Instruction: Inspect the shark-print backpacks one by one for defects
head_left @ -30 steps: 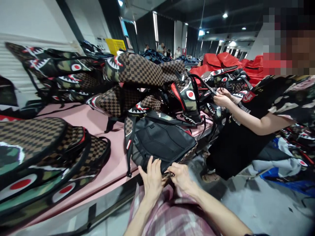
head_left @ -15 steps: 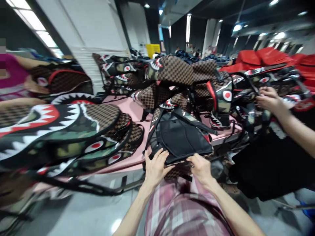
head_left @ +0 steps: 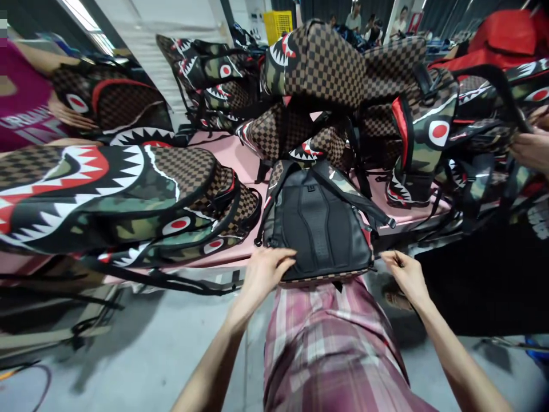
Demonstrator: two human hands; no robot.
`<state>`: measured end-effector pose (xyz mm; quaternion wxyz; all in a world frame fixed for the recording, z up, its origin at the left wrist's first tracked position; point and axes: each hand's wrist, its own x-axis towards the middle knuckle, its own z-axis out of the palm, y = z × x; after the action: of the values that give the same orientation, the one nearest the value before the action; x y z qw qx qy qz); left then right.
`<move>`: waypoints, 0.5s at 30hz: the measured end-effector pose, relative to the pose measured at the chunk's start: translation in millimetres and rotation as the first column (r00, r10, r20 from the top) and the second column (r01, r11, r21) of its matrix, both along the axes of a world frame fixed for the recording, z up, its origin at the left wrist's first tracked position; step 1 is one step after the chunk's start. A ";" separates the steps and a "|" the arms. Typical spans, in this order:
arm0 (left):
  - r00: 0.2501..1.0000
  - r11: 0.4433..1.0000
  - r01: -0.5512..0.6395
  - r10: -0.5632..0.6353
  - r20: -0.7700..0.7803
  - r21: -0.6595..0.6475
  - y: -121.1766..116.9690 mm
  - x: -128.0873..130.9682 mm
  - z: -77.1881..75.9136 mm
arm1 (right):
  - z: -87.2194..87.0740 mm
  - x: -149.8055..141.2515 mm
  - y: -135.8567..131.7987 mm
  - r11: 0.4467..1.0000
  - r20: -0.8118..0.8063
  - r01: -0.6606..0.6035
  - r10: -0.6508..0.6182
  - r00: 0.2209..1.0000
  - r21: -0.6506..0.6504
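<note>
A backpack [head_left: 317, 229] lies on the pink table edge, its black padded back panel facing up and its shoulder straps spread toward the far side. My left hand [head_left: 268, 272] grips the near left corner, with fingers over the panel's edge and thumb pointing inward. Just off the near right corner is my right hand [head_left: 405, 274], its fingers pinched together in the air. Anything between those fingertips is too small to make out. A loose strap end [head_left: 388, 220] sticks out above this hand.
Shark-mouth camouflage bags [head_left: 128, 200] are stacked on the left. Checkered backpacks [head_left: 317, 68] pile up behind. A co-worker in a purple top [head_left: 30, 97] handles a bag on the left; another person's hand [head_left: 534, 149] holds a strap on the right. Pink tabletop [head_left: 218, 157] shows between bags.
My right hand has left the backpack's near edge and moved right. My left hand stays at the left corner. The view has tilted down, and the co-worker's hand on the right now sits farther right.
</note>
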<state>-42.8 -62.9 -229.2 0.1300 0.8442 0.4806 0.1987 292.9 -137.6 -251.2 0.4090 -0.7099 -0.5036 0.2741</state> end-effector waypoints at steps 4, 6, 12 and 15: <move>0.994 0.997 0.038 -0.045 -0.101 -0.072 26.1 57.0 -0.5 | 10.1 -20.0 23.6 0.986 -0.010 -0.169 0.169 0.986 -0.014; 0.987 0.993 0.032 -0.050 -0.154 -0.117 25.3 76.3 -3.7 | 6.6 -24.8 31.0 0.974 0.001 -0.223 0.223 0.975 -0.025; 0.895 0.810 0.445 -0.417 0.157 -0.382 -10.2 53.5 17.7 | -28.3 1.4 50.3 0.989 -0.093 -0.137 0.131 0.987 -0.056; 0.780 0.642 0.556 -0.184 0.598 -0.527 -15.9 23.7 18.9 | -35.1 8.3 57.5 0.989 -0.121 -0.133 0.124 0.985 -0.068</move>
<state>-19.1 -78.8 -210.3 0.5860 0.7385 0.2779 0.1843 301.1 -80.1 -286.3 0.3917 -0.6737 -0.5131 0.3599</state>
